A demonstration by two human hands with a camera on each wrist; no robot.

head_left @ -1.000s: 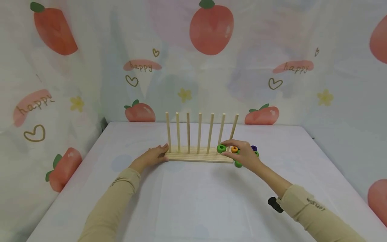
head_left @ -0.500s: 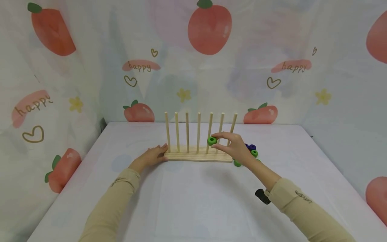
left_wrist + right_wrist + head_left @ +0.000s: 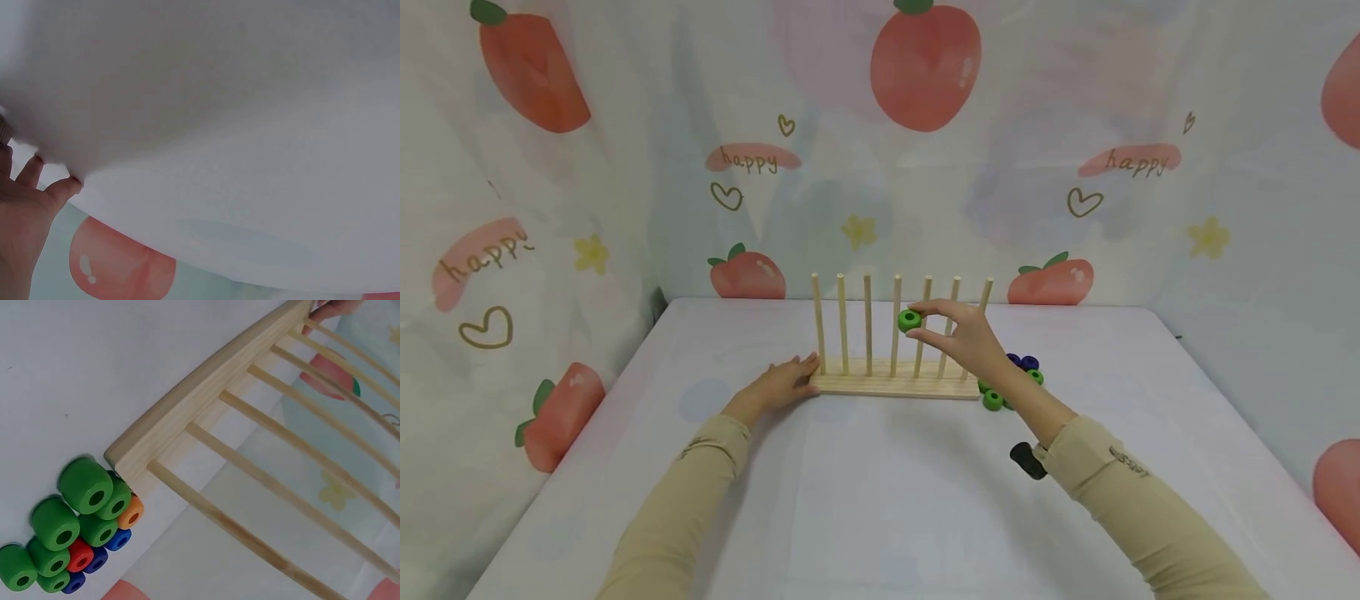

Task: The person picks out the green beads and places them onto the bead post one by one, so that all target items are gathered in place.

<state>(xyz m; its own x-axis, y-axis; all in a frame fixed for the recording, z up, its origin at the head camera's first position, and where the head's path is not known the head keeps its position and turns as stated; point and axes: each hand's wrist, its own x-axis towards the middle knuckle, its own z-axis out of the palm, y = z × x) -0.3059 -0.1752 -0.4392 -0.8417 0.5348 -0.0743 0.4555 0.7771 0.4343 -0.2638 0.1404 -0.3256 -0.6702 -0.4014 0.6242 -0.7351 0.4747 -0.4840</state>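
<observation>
A wooden peg rack (image 3: 880, 385) stands on the table, with several upright pegs rising from its long base. My left hand (image 3: 778, 385) holds the base's left end, thumb toward the front and fingers farther back. In the left wrist view, fingertips of this hand (image 3: 28, 206) show at the left edge. Between thumb and index finger, my right hand (image 3: 966, 333) pinches a green bead (image 3: 910, 321) with its hole visible. The bead is raised to the upper part of the pegs and overlaps the gap right of the middle peg. The right wrist view shows neither this hand nor its bead.
Loose beads crowd against the rack's right end: several green beads (image 3: 55, 522), a red bead (image 3: 80, 555), an orange bead (image 3: 131, 511), and blue and purple ones. The white table (image 3: 880, 500) meets a fruit-patterned backdrop (image 3: 880, 192). A black device (image 3: 1028, 460) sits at the right cuff.
My right hand has carried the green bead left and upward, from low near the rack's right end to near the middle peg's upper part. The left hand has stayed at the base's left end.
</observation>
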